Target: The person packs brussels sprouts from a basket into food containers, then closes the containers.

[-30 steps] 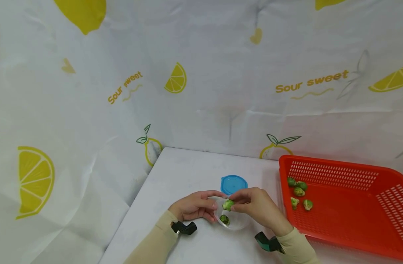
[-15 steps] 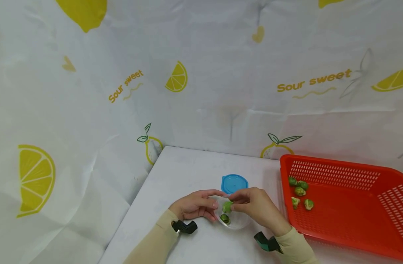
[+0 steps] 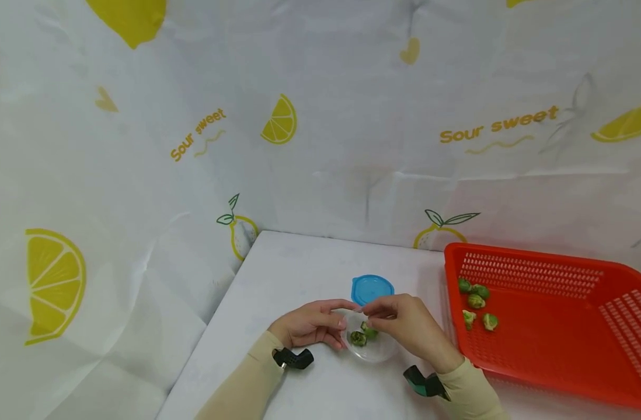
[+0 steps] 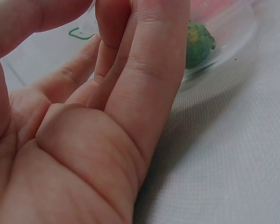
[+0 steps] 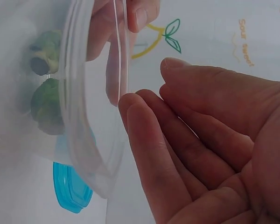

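A clear round plastic bowl [image 3: 375,353] stands on the white table, gripped at its left side by my left hand [image 3: 311,324]. Two Brussels sprouts lie in it side by side: a darker sprout [image 3: 358,338] and a greener sprout [image 3: 370,331]. Above the bowl's right rim is my right hand [image 3: 408,325]. In the right wrist view its loosely bent fingers [image 5: 149,135] hold nothing, and both sprouts [image 5: 47,105] show through the bowl wall. The left wrist view shows one sprout [image 4: 198,45] behind the left fingers.
Behind the bowl a blue lid [image 3: 373,289] lies flat on the table. To the right stands a red perforated basket [image 3: 562,344], with several Brussels sprouts [image 3: 476,301] at its left end. A lemon-printed sheet [image 3: 341,116] hangs behind and to the left.
My right hand has lowered a Brussels sprout into the bowl and let go of it. The sprout sits beside the first one. My left hand keeps its hold on the bowl.
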The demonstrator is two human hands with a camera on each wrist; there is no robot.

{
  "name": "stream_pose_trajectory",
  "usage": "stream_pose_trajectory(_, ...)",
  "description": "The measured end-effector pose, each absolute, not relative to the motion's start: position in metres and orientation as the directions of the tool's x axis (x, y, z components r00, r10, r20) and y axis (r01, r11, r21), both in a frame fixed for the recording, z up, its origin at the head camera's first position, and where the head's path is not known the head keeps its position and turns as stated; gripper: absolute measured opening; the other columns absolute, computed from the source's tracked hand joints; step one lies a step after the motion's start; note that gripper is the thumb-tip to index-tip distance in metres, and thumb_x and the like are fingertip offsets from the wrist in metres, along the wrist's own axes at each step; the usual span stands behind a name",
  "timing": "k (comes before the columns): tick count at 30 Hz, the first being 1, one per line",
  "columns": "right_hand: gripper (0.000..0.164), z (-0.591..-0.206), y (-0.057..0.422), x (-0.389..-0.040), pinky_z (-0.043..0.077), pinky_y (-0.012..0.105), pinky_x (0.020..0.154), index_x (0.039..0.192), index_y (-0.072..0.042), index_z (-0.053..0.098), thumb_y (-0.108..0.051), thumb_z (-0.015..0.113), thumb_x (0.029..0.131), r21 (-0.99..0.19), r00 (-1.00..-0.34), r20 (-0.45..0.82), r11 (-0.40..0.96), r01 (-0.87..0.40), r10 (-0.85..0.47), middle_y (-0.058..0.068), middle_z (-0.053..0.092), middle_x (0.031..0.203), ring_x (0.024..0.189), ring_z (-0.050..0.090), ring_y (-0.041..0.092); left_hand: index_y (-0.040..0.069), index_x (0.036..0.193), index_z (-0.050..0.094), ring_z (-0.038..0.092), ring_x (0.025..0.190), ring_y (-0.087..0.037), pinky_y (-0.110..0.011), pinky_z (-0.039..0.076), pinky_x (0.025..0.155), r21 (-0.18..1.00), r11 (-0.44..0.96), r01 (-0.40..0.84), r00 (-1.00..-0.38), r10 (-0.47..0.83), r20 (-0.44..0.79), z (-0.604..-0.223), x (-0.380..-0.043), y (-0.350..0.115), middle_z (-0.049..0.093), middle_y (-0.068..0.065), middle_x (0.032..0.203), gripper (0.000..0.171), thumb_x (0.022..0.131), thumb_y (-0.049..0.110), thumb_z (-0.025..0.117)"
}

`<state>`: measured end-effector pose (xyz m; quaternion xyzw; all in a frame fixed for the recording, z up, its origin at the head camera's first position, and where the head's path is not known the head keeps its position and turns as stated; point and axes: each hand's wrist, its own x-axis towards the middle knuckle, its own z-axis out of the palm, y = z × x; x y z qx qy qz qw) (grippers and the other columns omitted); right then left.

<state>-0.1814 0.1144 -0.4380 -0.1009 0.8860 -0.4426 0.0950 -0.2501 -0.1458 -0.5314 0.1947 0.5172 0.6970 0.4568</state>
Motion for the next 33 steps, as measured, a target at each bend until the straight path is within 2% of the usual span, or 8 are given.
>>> stream_pose_trajectory(2,0.019,-0.435,0.115,-0.182,0.068,0.039,0.086,0.114,-0.014,0.084,-0.017,0.083,0.096,-0.802,-0.96,-0.066,0.587,-0.112,-0.273,-0.001,0.082,0.105,0.096,0.076,0.014,0.013,0.159,0.049,0.08,0.089,-0.017,-0.032,0.067,0.084,0.898,-0.05,-0.438,-0.513,0.834,-0.204,-0.531,-0.25,-0.146,0.072,-0.009,0.119,0.055,0.106,0.014,0.064)
stream_pose_trajectory(6,0.02,-0.428,0.121,-0.179,0.068,0.039,0.088,0.116,-0.015,0.083,-0.02,0.082,0.097,-0.804,-0.958,-0.043,0.579,-0.135,-0.284,-0.001,0.082,0.107,0.098,0.076,0.015,0.013,0.158,0.051,0.08,0.088,-0.016,-0.032,0.067,0.083,0.899,-0.048,-0.435,-0.528,0.823,-0.212,-0.531,-0.248,-0.146,0.076,-0.007,0.105,0.053,0.107,0.014,0.063)
stream_pose_trajectory(9,0.021,-0.418,0.131,-0.174,0.068,0.04,0.089,0.117,-0.016,0.083,-0.021,0.082,0.098,-0.812,-0.959,-0.061,0.573,-0.115,-0.278,0.001,0.082,0.112,0.1,0.075,0.015,0.014,0.158,0.052,0.08,0.089,-0.016,-0.032,0.067,0.084,0.899,-0.039,-0.436,-0.527,0.821,-0.22,-0.533,-0.246,-0.145,0.076,-0.006,0.097,0.05,0.108,0.013,0.061)
stream_pose_trajectory(15,0.023,-0.387,0.165,-0.174,0.067,0.038,0.089,0.119,-0.019,0.082,-0.027,0.081,0.098,-0.775,-0.958,-0.058,0.617,-0.135,-0.282,0.002,0.081,0.116,0.102,0.075,0.015,0.014,0.157,0.053,0.08,0.088,-0.017,-0.033,0.068,0.085,0.901,-0.041,-0.432,-0.543,0.81,-0.224,-0.533,-0.246,-0.145,0.077,-0.007,0.094,0.051,0.107,0.012,0.062)
stream_pose_trajectory(20,0.026,-0.367,0.214,-0.184,0.067,0.034,0.087,0.121,-0.021,0.081,-0.032,0.082,0.098,-0.706,-0.963,-0.083,0.698,-0.124,-0.255,0.002,0.08,0.121,0.105,0.075,0.017,0.012,0.16,0.05,0.08,0.088,-0.016,-0.033,0.068,0.085,0.901,-0.033,-0.432,-0.532,0.816,-0.226,-0.53,-0.247,-0.144,0.077,-0.007,0.094,0.054,0.107,0.011,0.062)
stream_pose_trajectory(25,0.034,-0.372,0.276,-0.201,0.065,0.031,0.086,0.127,-0.021,0.079,-0.037,0.081,0.097,-0.655,-0.955,-0.166,0.751,-0.08,-0.246,0.003,0.078,0.125,0.109,0.072,0.02,0.012,0.16,0.049,0.08,0.088,-0.016,-0.033,0.068,0.085,0.895,-0.034,-0.445,-0.521,0.822,-0.228,-0.528,-0.246,-0.142,0.077,-0.008,0.095,0.055,0.107,0.011,0.062)
stream_pose_trajectory(28,0.034,-0.382,0.306,-0.209,0.063,0.031,0.088,0.13,-0.018,0.078,-0.033,0.08,0.099,-0.642,-0.939,-0.213,0.763,-0.073,-0.269,0.002,0.079,0.124,0.109,0.072,0.018,0.012,0.161,0.049,0.08,0.088,-0.016,-0.033,0.068,0.086,0.895,-0.034,-0.444,-0.519,0.824,-0.226,-0.528,-0.246,-0.143,0.076,-0.007,0.095,0.055,0.107,0.012,0.063)
stream_pose_trajectory(33,0.034,-0.4,0.344,-0.218,0.065,0.04,0.094,0.13,-0.008,0.077,-0.025,0.078,0.1,-0.651,-0.909,-0.291,0.758,-0.041,-0.299,0.009,0.079,0.125,0.112,0.074,0.02,0.011,0.16,0.049,0.08,0.088,-0.016,-0.032,0.068,0.085,0.902,-0.037,-0.43,-0.525,0.823,-0.217,-0.528,-0.244,-0.144,0.077,-0.007,0.093,0.054,0.107,0.012,0.062)
